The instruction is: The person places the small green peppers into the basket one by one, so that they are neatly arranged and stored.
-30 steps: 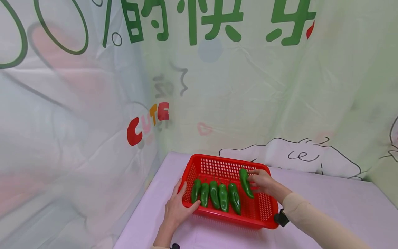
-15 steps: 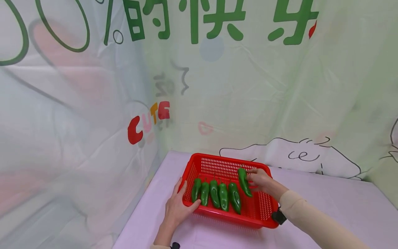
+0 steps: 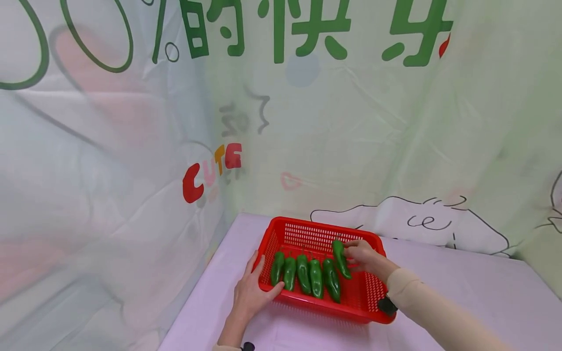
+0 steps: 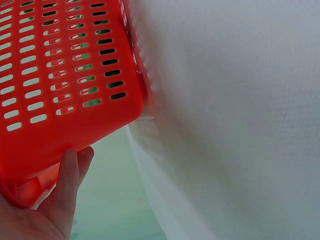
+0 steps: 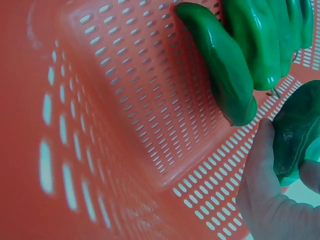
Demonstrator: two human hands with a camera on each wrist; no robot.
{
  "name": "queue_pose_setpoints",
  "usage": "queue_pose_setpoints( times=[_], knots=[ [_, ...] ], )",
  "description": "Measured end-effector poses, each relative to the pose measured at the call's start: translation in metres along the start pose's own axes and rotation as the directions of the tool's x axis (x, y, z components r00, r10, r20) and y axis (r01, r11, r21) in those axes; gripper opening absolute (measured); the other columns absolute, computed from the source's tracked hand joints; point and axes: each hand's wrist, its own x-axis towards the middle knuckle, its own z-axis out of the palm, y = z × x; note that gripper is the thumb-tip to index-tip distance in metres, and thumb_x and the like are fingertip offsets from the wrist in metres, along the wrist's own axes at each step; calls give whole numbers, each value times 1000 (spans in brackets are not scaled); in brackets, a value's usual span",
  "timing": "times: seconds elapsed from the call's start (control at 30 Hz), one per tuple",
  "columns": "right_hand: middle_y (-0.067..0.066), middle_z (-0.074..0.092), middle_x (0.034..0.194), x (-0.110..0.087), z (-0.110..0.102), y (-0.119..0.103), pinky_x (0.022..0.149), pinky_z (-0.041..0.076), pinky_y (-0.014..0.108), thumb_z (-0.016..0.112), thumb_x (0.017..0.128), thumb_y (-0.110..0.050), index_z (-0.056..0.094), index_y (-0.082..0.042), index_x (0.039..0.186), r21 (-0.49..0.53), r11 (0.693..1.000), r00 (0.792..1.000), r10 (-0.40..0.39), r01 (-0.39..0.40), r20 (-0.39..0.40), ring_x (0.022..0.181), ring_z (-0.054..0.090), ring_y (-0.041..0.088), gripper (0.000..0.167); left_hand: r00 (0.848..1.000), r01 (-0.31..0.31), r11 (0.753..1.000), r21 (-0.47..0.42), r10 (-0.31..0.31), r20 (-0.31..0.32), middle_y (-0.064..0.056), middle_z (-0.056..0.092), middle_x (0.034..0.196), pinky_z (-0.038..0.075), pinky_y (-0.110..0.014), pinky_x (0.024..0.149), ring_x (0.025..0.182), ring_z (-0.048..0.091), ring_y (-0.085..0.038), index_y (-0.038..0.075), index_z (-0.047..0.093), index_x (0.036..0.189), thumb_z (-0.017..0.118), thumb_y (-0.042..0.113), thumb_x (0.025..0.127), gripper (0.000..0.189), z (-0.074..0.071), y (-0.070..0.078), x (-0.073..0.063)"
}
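Observation:
A red slotted plastic basket (image 3: 316, 306) stands on the table, tipped toward me in the head view. My left hand (image 3: 251, 292) grips its near left corner, thumb over the front rim. In the left wrist view, fingers (image 4: 70, 172) of that hand press the outside of the basket wall. Inside lie several green peppers (image 3: 302, 274) side by side, stems to the back. Right of this row, my right hand (image 3: 365, 257) pinches another green pepper (image 3: 340, 258) near its stem end. The right wrist view shows this held pepper (image 5: 295, 132) between thumb and fingers.
The table (image 3: 448, 278) has a pale lilac cover. Printed sheets (image 3: 342, 146) hang behind it and on the left. The basket's right wall (image 3: 375, 292) stands under my right forearm.
My right hand has moved slightly left with its pepper, bringing it closer to the row. The left hand keeps its grip on the basket corner.

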Motion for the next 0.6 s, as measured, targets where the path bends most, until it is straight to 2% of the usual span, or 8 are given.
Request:
queue_pose_setpoints(
  times=[0.5,0.6],
  knots=[
    [32,49,125,6,1,4,84,55,54,47,97,0,31,17,142,-50,998,1000,24,-25,-19,94,63,33,50,1000,0,1000,5,0,-1,-5,32,157,54,-48,83,99,64,-24,9,44,149,72,55,77,90,1,-1,2],
    [31,50,124,6,-1,6,85,54,54,48,97,0,32,16,142,-53,998,999,39,-40,-22,94,63,33,50,1000,5,1000,-2,-5,3,-5,32,157,54,-49,84,101,63,-26,9,44,149,73,55,77,90,0,-1,1]
  ],
)
